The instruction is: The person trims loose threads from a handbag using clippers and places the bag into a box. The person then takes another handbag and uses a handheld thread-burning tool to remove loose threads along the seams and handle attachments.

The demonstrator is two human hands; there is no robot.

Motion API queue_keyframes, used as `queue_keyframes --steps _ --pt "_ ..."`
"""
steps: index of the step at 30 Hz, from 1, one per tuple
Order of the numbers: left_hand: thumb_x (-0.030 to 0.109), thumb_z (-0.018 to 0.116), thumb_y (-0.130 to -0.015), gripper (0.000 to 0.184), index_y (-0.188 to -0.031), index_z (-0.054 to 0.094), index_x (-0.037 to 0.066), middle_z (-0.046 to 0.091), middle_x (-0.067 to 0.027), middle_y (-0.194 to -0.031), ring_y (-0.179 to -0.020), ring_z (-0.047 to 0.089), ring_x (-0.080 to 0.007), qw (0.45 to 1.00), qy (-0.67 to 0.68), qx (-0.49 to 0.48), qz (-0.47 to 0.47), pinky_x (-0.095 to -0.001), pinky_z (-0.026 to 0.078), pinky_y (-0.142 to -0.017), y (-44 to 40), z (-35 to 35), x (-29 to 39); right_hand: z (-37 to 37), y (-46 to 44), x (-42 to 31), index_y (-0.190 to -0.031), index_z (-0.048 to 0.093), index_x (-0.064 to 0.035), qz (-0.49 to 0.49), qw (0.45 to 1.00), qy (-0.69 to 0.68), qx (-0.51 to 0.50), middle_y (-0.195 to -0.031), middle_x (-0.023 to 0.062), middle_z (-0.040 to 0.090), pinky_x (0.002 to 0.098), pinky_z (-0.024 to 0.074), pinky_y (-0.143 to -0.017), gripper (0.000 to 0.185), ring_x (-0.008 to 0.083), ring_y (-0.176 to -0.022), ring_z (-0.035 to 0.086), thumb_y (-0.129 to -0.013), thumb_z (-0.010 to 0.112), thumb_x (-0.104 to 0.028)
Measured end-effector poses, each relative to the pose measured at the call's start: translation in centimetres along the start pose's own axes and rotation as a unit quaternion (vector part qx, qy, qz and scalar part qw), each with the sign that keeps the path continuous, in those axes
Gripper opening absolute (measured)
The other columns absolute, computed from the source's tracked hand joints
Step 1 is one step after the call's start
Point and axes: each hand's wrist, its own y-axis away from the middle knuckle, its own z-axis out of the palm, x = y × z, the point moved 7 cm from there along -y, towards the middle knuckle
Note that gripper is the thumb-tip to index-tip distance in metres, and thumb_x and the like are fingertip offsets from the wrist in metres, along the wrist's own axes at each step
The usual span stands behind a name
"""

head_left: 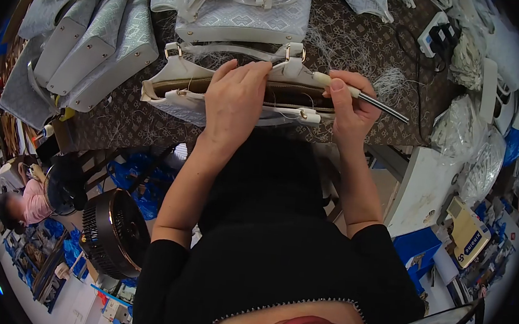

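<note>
A white patterned handbag [182,87] lies at the table's near edge with its zipped mouth gaping and its brown lining showing. My left hand [235,101] is closed over the bag's top edge, thumb hidden, fingertips near the base of a handle. In my right hand [352,105] is a pen-like tool [383,106] with a cream grip and a metal rod, pinched between thumb and fingers. Its thin tip points left, close to the strap tab [292,69] below a gold ring. Loose threads stick up from the bag's mouth.
Several similar bags [106,50] stand at the left, and another bag [247,22] lies behind. Thread scraps [396,84] litter the brown patterned table [369,42]. A power strip [437,34] with a black cable sits at right. A fan [114,232] and a person in pink [35,199] are at lower left.
</note>
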Motion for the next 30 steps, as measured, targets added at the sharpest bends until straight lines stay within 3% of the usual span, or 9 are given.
queue_keyframes --steps 5,9,12,14,16,20,22,25,30 --pt "0.004 0.064 -0.079 0.018 -0.097 0.061 0.006 0.066 -0.0088 -0.090 -0.086 0.064 -0.0248 0.999 -0.017 0.040 -0.003 -0.0401 0.046 -0.090 0.0 -1.3 0.8 -0.3 0.1 -0.5 -0.099 0.062 0.0018 -0.014 0.998 -0.063 -0.014 -0.086 0.0055 0.063 0.0206 0.0476 -0.064 0.013 0.0087 -0.070 0.059 -0.089 0.061 -0.006" --pt "0.006 0.063 -0.081 0.019 -0.100 0.059 0.006 0.066 -0.0107 -0.085 -0.082 0.063 -0.0273 0.997 0.044 -0.046 -0.042 -0.0382 0.048 -0.082 -0.1 0.1 -0.3 0.5 -0.3 -2.0 -0.106 0.060 0.0017 -0.017 0.989 -0.119 -0.081 -0.091 0.0104 0.066 0.0271 0.0524 -0.072 0.018 0.0161 -0.080 0.065 -0.090 0.059 -0.008" --pt "0.007 0.063 -0.081 0.019 -0.100 0.058 0.007 0.065 -0.0113 -0.081 -0.079 0.063 -0.0291 0.996 0.048 -0.061 -0.051 -0.0377 0.049 -0.076 -0.5 0.2 -0.5 3.7 -0.9 -4.4 -0.114 0.059 -0.0001 -0.073 0.960 -0.055 -0.266 -0.095 0.0138 0.068 0.0278 0.0526 -0.077 0.025 0.0187 -0.091 0.066 -0.093 0.057 -0.014" --pt "0.007 0.063 -0.081 0.019 -0.099 0.057 0.007 0.064 -0.0114 -0.079 -0.077 0.063 -0.0298 0.996 0.044 -0.057 -0.049 -0.0377 0.049 -0.073 -0.5 0.0 -0.4 4.6 -1.9 -3.6 -0.114 0.059 -0.0011 -0.052 0.961 -0.018 -0.271 -0.094 0.0122 0.068 0.0273 0.0525 -0.077 0.026 0.0183 -0.091 0.066 -0.093 0.057 -0.016" --pt "0.007 0.063 -0.081 0.016 -0.096 0.056 0.007 0.063 -0.0106 -0.075 -0.076 0.063 -0.0288 0.984 0.100 -0.096 -0.114 -0.0380 0.049 -0.068 0.3 0.4 -1.0 5.0 -2.9 -1.8 -0.115 0.059 -0.0041 -0.002 0.963 0.039 -0.266 -0.093 0.0088 0.069 0.0265 0.0520 -0.075 0.029 0.0165 -0.091 0.066 -0.094 0.057 -0.024" --pt "0.008 0.065 -0.079 0.016 -0.093 0.056 0.007 0.062 -0.0101 -0.075 -0.076 0.062 -0.0281 0.980 0.119 -0.123 -0.099 -0.0376 0.050 -0.066 1.3 0.6 -0.6 5.2 -3.1 0.6 -0.114 0.059 -0.0042 0.019 0.964 0.050 -0.259 -0.094 0.0078 0.068 0.0261 0.0516 -0.073 0.030 0.0154 -0.091 0.066 -0.095 0.055 -0.026" --pt "0.008 0.067 -0.076 0.017 -0.090 0.058 0.005 0.062 -0.0101 -0.082 -0.076 0.062 -0.0280 0.984 0.132 -0.073 -0.094 -0.0373 0.050 -0.067 1.5 0.2 -0.5 4.5 -3.0 1.7 -0.114 0.059 -0.0043 0.080 0.970 -0.005 -0.230 -0.096 0.0068 0.068 0.0258 0.0513 -0.073 0.031 0.0159 -0.095 0.065 -0.096 0.052 -0.028" --pt "0.007 0.069 -0.075 0.017 -0.090 0.062 0.004 0.062 -0.0092 -0.089 -0.079 0.061 -0.0280 0.978 0.121 -0.110 -0.126 -0.0362 0.051 -0.070 1.4 0.4 0.0 4.7 -2.7 2.1 -0.115 0.058 -0.0042 0.087 0.958 0.068 -0.267 -0.097 0.0068 0.068 0.0256 0.0509 -0.074 0.032 0.0155 -0.097 0.064 -0.096 0.051 -0.029" --pt "0.007 0.068 -0.075 0.018 -0.092 0.065 0.004 0.062 -0.0079 -0.094 -0.085 0.061 -0.0259 0.984 0.137 -0.089 -0.078 -0.0335 0.051 -0.073 0.8 0.9 0.2 4.3 -2.5 2.6 -0.115 0.057 -0.0047 0.111 0.962 0.022 -0.249 -0.097 0.0085 0.067 0.0252 0.0501 -0.077 0.031 0.0152 -0.095 0.065 -0.097 0.051 -0.029"
